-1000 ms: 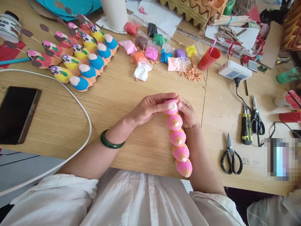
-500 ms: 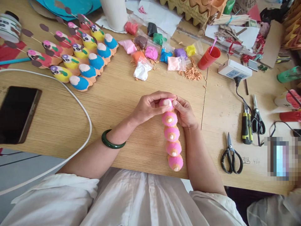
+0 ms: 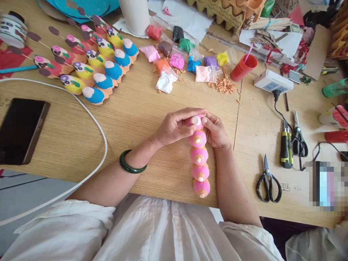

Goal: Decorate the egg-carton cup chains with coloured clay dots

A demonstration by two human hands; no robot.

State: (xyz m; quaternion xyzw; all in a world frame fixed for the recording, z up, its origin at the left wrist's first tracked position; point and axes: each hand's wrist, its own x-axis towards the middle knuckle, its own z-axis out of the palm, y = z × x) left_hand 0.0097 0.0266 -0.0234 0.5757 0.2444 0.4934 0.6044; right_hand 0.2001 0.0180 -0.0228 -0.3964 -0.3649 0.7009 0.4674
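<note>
A strip of pink painted egg-carton cups (image 3: 199, 165), each with a pale tip, lies on the wooden table (image 3: 136, 123) and reaches toward my body. My left hand (image 3: 176, 126) and my right hand (image 3: 216, 132) both pinch the farthest cup of the strip, thumbs meeting on its pale top. A green bangle (image 3: 132, 165) circles my left wrist.
Rows of painted carton figures (image 3: 92, 69) lie at the back left. Bags of coloured clay (image 3: 179, 59) and a red cup (image 3: 243, 67) sit behind my hands. A black phone (image 3: 20, 130) and white cable (image 3: 95, 119) lie left. Scissors (image 3: 268, 181), pliers (image 3: 285, 148) and a power strip (image 3: 272, 81) lie right.
The pink strip's near end swung left and straightened, then stayed nearly still. My fingers closed tighter over the farthest cup, covering more of its top.
</note>
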